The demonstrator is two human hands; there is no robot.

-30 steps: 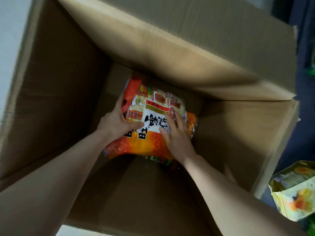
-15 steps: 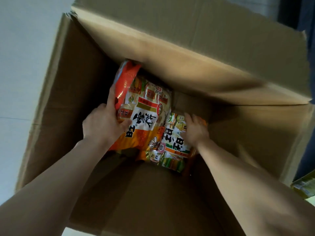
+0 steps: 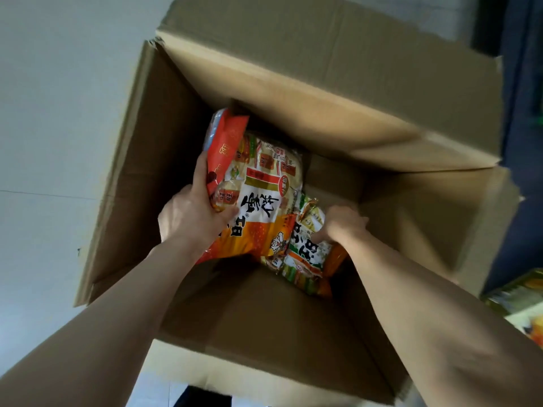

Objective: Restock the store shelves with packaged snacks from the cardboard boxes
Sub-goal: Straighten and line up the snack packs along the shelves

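Both my arms reach down into a large open cardboard box. My left hand grips the left edge of a red, orange and white snack bag, raised and tilted inside the box. My right hand curls its fingers round the upper edge of a second bag, green and orange, which lies lower and partly under the first one. Part of the box bottom beneath the bags is hidden.
The box's far flap leans over the opening above the bags. A pale floor lies to the left. More yellow and green snack packs sit outside the box at the right edge.
My left hand has lifted the red bag up and left. My right hand left it and took hold of the green bag uncovered beneath.
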